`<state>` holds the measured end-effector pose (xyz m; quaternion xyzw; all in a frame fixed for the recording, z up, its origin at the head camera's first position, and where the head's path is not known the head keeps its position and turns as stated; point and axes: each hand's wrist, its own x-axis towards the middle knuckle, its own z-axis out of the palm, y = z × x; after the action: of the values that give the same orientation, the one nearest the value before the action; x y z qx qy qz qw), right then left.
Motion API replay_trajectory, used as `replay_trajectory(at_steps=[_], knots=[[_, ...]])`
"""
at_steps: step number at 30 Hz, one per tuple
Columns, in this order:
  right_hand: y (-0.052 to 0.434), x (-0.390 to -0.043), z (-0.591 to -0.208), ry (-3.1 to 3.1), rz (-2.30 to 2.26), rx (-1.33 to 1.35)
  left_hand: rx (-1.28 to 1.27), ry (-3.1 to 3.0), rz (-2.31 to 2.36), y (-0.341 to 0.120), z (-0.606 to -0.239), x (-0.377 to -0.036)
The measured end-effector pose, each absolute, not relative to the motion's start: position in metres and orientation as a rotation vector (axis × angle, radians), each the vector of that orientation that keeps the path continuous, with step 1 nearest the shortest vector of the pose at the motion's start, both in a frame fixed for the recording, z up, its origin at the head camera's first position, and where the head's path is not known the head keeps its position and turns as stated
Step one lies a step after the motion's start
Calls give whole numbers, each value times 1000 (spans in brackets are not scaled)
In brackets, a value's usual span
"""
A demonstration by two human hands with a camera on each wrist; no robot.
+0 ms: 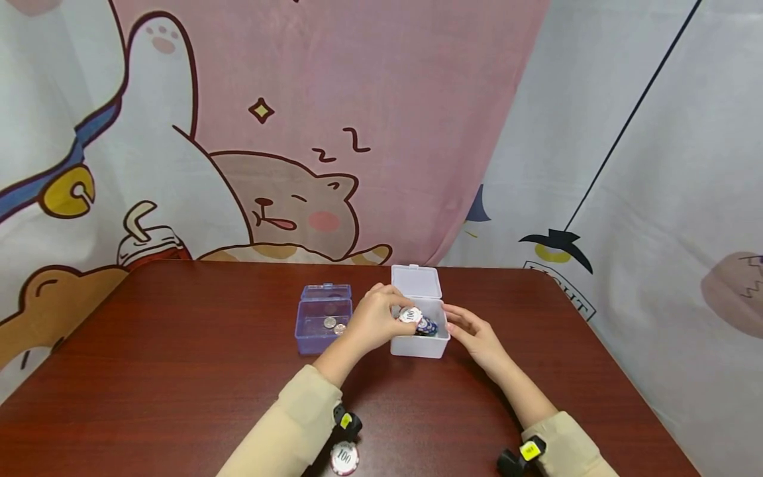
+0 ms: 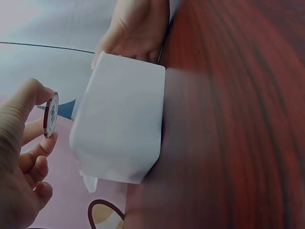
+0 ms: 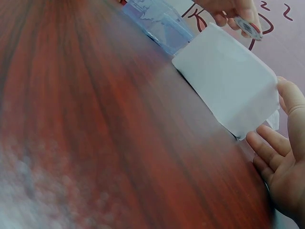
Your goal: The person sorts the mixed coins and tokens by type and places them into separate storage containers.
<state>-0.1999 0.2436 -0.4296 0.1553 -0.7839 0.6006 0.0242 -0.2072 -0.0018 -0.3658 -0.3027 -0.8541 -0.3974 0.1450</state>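
Note:
My left hand pinches a white poker chip marked 100 between thumb and fingers, over the open white box. In the left wrist view the held chip stands nearly edge-on, showing a dark red rim. Inside the white box lie several blue-and-white chips, partly hidden by the hand. At the box's right side is my right hand; in the right wrist view its thumb reaches the rim and its extended fingers lie along the side.
Left of the white box stands a clear blue box, lid raised, with coins inside. Another chip marked 100 lies at the table's near edge by the left sleeve. Behind the brown table hangs a printed cloth.

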Motion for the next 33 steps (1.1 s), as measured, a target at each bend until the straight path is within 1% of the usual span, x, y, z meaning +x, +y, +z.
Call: replay_trajectory(at_steps=[9, 19, 33], knots=[[243, -200, -429, -2418, 1867, 486, -786, -2527, -1131, 9, -372, -219], [243, -200, -429, -2424, 1868, 486, -749, -2553, -1034, 13, -381, -225], [244, -200, -430, -2428, 1855, 480, -688, -2560, -839, 16, -387, -224]])
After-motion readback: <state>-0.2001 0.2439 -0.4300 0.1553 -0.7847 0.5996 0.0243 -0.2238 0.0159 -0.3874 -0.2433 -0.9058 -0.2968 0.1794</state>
